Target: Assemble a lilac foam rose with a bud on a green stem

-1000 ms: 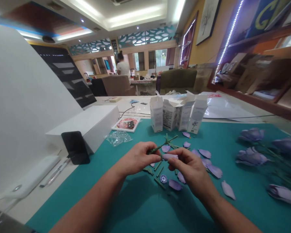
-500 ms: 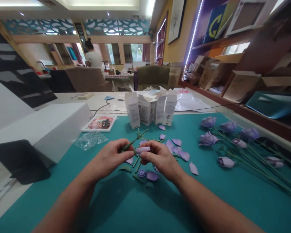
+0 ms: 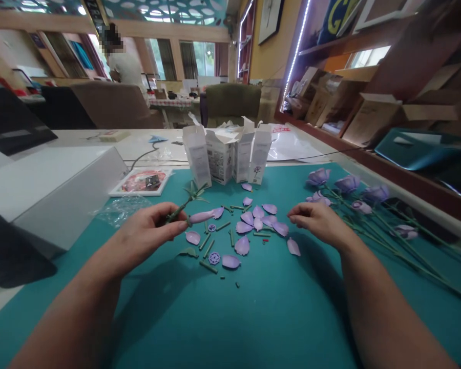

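Note:
My left hand [image 3: 151, 230] is closed round an artificial rose [image 3: 200, 217] in pieces-built form: a green leafy stem with a narrow, pale purple bud pointing right. My right hand [image 3: 317, 221] hovers apart from it, fingers loosely bent, with nothing visible in them. Just left of its fingertips lie several loose purple petals [image 3: 279, 228] on the teal mat [image 3: 230, 323]. Short green stem pieces [image 3: 208, 249], a round purple lattice piece [image 3: 214, 258] and a green leaf [image 3: 188, 252] are scattered between the hands.
Finished purple roses [image 3: 347, 183] with long stems lie at the right. Opened white boxes [image 3: 223, 159] stand at the mat's far edge. Clear plastic wrap [image 3: 119, 209], a framed picture [image 3: 142, 182] and a large white box [image 3: 61, 189] are on the left. A person [image 3: 125, 64] stands far behind.
My right hand has come off the bud and moved right, near the loose petals and roses. My left hand, still holding the rose, has shifted left. The camera view has tilted down.

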`<action>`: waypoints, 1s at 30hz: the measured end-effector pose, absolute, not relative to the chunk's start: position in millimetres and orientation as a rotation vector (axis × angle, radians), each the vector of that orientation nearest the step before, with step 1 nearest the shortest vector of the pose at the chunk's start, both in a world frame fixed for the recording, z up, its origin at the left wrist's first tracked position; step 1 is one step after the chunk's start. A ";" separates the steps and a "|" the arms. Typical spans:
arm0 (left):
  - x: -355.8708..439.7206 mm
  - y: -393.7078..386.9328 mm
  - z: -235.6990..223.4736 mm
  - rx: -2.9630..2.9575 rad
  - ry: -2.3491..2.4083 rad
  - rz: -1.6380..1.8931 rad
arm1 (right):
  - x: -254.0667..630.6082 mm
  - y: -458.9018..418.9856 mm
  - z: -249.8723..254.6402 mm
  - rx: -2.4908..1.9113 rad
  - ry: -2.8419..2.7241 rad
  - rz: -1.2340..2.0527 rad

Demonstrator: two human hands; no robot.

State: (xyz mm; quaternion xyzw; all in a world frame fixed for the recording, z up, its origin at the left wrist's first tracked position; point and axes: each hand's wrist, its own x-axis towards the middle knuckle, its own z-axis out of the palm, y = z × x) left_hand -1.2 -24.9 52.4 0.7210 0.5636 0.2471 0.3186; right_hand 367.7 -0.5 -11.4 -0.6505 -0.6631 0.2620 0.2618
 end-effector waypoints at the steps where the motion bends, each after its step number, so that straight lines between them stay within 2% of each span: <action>1: -1.1 -25.9 53.6 1.892 1.492 0.633 | 370.6 -3.0 -13.0 -1.833 -1.890 0.685; 7: 1.2 -28.0 56.8 1.873 1.504 0.595 | 359.6 -21.8 -20.2 -2.189 -2.107 0.488; 12: -3.5 -24.4 49.5 1.885 1.479 0.600 | 333.9 -20.7 -19.4 -2.063 -2.175 0.528; 18: -6.0 -24.1 47.2 1.864 1.447 0.613 | 316.1 4.4 -28.6 -1.992 -2.218 0.192; 30: -6.7 -24.7 47.9 1.793 1.447 0.629 | 286.0 43.9 -39.2 -1.821 -2.325 0.439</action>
